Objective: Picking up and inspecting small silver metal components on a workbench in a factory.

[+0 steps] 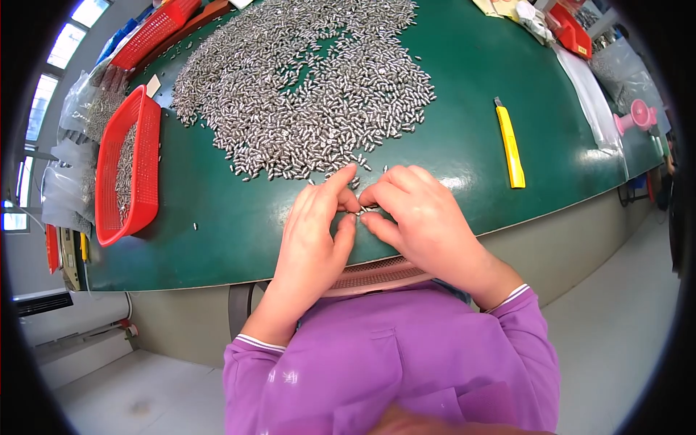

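A wide heap of small silvery metal parts (pixel 304 138), short and pointed, spreads over the green table (pixel 464 87). Just below its near edge my two hands meet, fingertips almost touching. My left hand (pixel 313 232) is closed in a pinch of thumb and forefinger on a small metal part. Opposite it, my right hand (pixel 428 217) pinches too, at a small metal part (pixel 365 209) showing between the fingertips. A few loose parts lie right beyond the fingers. How many pieces each hand holds is hidden.
At left stands a red plastic basket (pixel 148 181) partly filled with metal parts, beside clear bags (pixel 69 185). A yellow utility knife (pixel 510 148) lies at right. Below my hands, a pink mesh basket (pixel 377 275) sits at the table's front edge. A pink fan-like object (pixel 639 116) is far right.
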Demonstrator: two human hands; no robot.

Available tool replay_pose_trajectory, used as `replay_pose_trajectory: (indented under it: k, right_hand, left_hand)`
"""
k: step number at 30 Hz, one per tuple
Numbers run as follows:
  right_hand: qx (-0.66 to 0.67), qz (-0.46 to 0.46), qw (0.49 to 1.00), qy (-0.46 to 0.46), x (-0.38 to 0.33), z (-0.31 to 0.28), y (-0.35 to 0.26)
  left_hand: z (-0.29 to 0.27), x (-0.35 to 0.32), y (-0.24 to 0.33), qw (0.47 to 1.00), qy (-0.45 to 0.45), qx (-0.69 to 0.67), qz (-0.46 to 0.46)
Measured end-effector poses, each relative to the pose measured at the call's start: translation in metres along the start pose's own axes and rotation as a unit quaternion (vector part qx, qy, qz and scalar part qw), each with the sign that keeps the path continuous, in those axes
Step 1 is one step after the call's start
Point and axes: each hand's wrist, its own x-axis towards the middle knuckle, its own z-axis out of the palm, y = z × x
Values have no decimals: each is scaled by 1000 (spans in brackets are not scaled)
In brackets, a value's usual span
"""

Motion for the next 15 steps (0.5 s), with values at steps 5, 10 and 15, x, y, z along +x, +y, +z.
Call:
replay_pose_trajectory:
  k: [5,10,15]
  right_hand:
    - [3,-8,1000,6,0,3,1]
    - [-1,17,1000,-14,0,-1,-2]
    - [7,24,999,-23,0,-2,-3]
  left_hand:
    - [2,0,2,999,26,-28,-21]
    - [1,-4,-2,1000,22,8,-2]
    - [-1,-7,1,999,15,20,-22]
